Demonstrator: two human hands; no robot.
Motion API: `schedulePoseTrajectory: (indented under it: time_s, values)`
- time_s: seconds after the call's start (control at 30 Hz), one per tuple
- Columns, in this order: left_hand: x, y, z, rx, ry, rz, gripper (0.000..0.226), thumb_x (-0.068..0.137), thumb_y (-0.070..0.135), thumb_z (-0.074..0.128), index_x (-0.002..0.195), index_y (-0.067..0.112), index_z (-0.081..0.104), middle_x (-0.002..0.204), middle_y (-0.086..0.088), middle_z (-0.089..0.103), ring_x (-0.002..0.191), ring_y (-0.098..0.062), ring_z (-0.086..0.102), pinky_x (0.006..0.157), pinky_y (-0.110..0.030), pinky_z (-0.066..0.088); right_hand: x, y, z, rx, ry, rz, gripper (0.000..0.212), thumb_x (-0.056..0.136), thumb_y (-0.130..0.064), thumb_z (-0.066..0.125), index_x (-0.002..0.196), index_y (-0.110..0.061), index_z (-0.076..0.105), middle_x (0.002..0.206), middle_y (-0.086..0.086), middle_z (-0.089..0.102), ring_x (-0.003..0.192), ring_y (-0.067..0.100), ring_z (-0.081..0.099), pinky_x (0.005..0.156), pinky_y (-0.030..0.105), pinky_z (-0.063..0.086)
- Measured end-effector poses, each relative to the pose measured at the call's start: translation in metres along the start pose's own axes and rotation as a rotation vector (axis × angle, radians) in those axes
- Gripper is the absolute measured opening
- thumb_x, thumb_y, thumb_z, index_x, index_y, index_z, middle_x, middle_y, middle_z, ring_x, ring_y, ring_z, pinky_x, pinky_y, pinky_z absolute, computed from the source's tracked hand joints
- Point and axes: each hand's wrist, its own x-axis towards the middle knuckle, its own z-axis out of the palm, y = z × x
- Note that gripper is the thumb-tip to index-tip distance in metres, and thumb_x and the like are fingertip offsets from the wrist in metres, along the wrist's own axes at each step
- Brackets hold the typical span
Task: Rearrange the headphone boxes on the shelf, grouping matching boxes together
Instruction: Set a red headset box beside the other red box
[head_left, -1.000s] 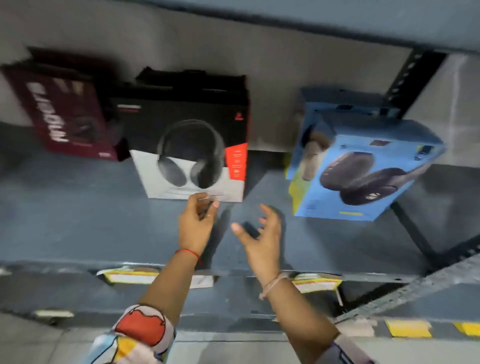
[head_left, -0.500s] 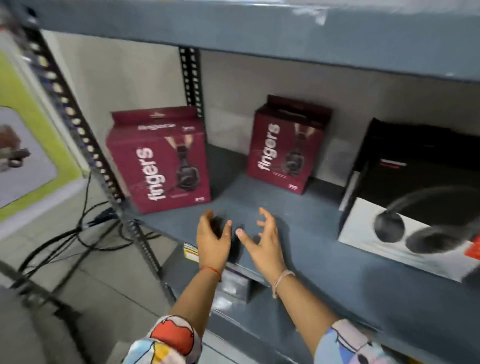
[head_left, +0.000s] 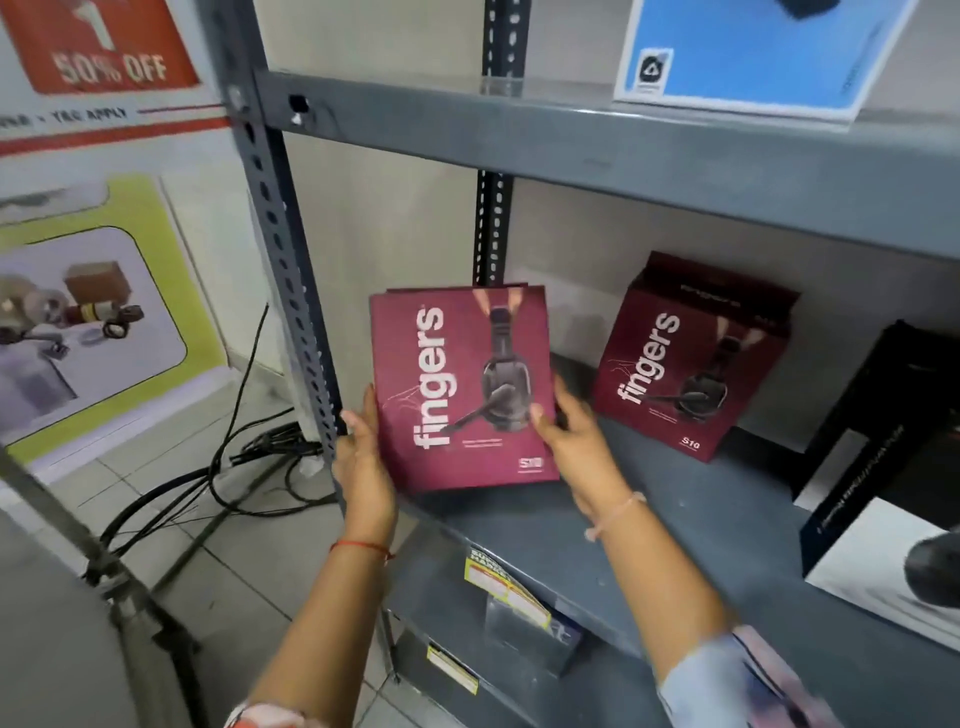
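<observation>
Both hands are on the near maroon "fingers" headphone box, right at the left end of the grey metal shelf. The left hand clasps its left edge, fingers wrapped behind and thumb at the front; the right hand grips the right edge, thumb pressed on the printed face near the pictured headset. The box stands upright with its front facing the camera, bottom edge at the shelf's front lip; whether it rests on the shelf or is lifted just clear, I cannot tell.

To its right, further back against the wall, stands a second maroon "fingers" box, the same S10 print, turned a little and apart from the held one. Further right, at the frame edge, sits a black-and-white headphone box with a dark headset pictured on it.

Up above, on the upper shelf, the bottom of a blue box pokes into view. The perforated upright post runs just beside the left hand. A yellow price label hangs on the shelf's front edge below the wrists. Off to the left, black cables sprawl across the tiled floor, and a red "50% OFF" poster hangs on the wall above a green-bordered poster.
</observation>
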Motion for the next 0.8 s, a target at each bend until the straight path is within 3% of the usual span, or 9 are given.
schedulePoseTrajectory:
  time_s: [0.13, 0.23, 0.33, 0.43, 0.5, 0.6, 0.67, 0.73, 0.8]
  values:
    - [-0.048, 0.033, 0.002, -0.232, -0.355, 0.105, 0.103, 0.059, 0.089, 0.031, 0.137, 0.023, 0.042, 0.142, -0.003, 0.049, 0.131, -0.019, 0.045, 0.113, -0.042, 0.031, -0.061, -0.018, -0.036, 0.084, 0.079, -0.095, 0.074, 0.069, -0.067, 0.062, 0.136, -0.048, 0.037, 0.147, -0.009, 0.039, 0.136, 0.006, 0.036, 0.116, 0.045, 0.027]
    - [-0.066, 0.035, 0.008, -0.243, -0.386, 0.132, 0.104, 0.057, 0.09, 0.035, 0.134, 0.021, 0.047, 0.126, -0.008, 0.055, 0.128, -0.027, 0.047, 0.116, -0.046, 0.025, -0.101, -0.025, -0.05, 0.112, 0.155, -0.146, 0.071, 0.07, -0.067, 0.062, 0.135, -0.049, 0.038, 0.136, -0.007, 0.048, 0.129, 0.012, 0.048, 0.11, 0.048, 0.036]
    - [-0.076, 0.038, 0.018, -0.211, -0.407, 0.173, 0.099, 0.059, 0.089, 0.035, 0.13, 0.022, 0.051, 0.111, 0.002, 0.06, 0.119, -0.017, 0.052, 0.116, -0.046, 0.023, -0.122, -0.033, -0.058, 0.122, 0.226, -0.156, 0.055, 0.077, -0.048, 0.055, 0.131, -0.053, 0.042, 0.122, -0.012, 0.049, 0.116, 0.008, 0.058, 0.095, 0.036, 0.051]
    - [-0.083, 0.039, 0.031, -0.253, -0.425, 0.154, 0.089, 0.057, 0.088, 0.04, 0.123, 0.032, 0.056, 0.108, 0.02, 0.069, 0.112, -0.001, 0.057, 0.103, -0.032, 0.042, -0.13, -0.036, -0.067, 0.117, 0.271, -0.155, 0.054, 0.075, -0.044, 0.053, 0.126, -0.056, 0.042, 0.119, -0.017, 0.048, 0.11, 0.001, 0.059, 0.087, 0.024, 0.053]
    - [-0.084, 0.034, 0.036, -0.26, -0.444, 0.118, 0.079, 0.056, 0.085, 0.047, 0.119, 0.04, 0.056, 0.113, 0.018, 0.068, 0.115, -0.004, 0.058, 0.094, -0.026, 0.051, -0.131, -0.036, -0.07, 0.11, 0.29, -0.15, 0.053, 0.075, -0.044, 0.053, 0.124, -0.059, 0.041, 0.117, -0.015, 0.047, 0.107, -0.001, 0.058, 0.088, 0.024, 0.051]
    - [-0.083, 0.02, 0.048, -0.075, -0.375, 0.137, 0.065, 0.055, 0.061, 0.07, 0.116, 0.056, 0.048, 0.131, 0.001, 0.051, 0.119, -0.008, 0.052, 0.104, -0.043, 0.042, -0.129, -0.027, -0.08, 0.062, 0.345, -0.163, 0.049, 0.076, -0.051, 0.06, 0.116, -0.07, 0.039, 0.113, -0.009, 0.047, 0.104, 0.004, 0.059, 0.092, 0.027, 0.049]
    - [-0.079, 0.011, 0.063, 0.045, -0.39, 0.215, 0.071, 0.052, 0.046, 0.07, 0.113, 0.062, 0.038, 0.129, -0.003, 0.044, 0.107, 0.009, 0.05, 0.098, -0.031, 0.045, -0.122, -0.013, -0.088, 0.007, 0.396, -0.172, 0.054, 0.076, -0.052, 0.065, 0.119, -0.069, 0.038, 0.113, -0.011, 0.049, 0.112, 0.011, 0.058, 0.1, 0.034, 0.046]
    - [-0.069, 0.001, 0.086, 0.081, -0.441, 0.279, 0.071, 0.057, 0.037, 0.071, 0.116, 0.055, 0.035, 0.127, -0.001, 0.042, 0.102, 0.016, 0.048, 0.094, -0.021, 0.048, -0.109, 0.006, -0.097, 0.037, 0.491, -0.182, 0.058, 0.08, -0.033, 0.065, 0.127, -0.056, 0.041, 0.117, -0.019, 0.054, 0.114, 0.004, 0.058, 0.103, 0.036, 0.044]
    - [-0.053, -0.017, 0.111, 0.116, -0.497, 0.295, 0.072, 0.066, 0.017, 0.074, 0.116, 0.051, 0.034, 0.132, -0.004, 0.041, 0.11, 0.006, 0.048, 0.099, -0.028, 0.047, -0.094, 0.023, -0.105, 0.089, 0.625, -0.176, 0.06, 0.083, -0.009, 0.066, 0.129, -0.039, 0.042, 0.12, -0.027, 0.055, 0.108, -0.017, 0.053, 0.103, 0.025, 0.04]
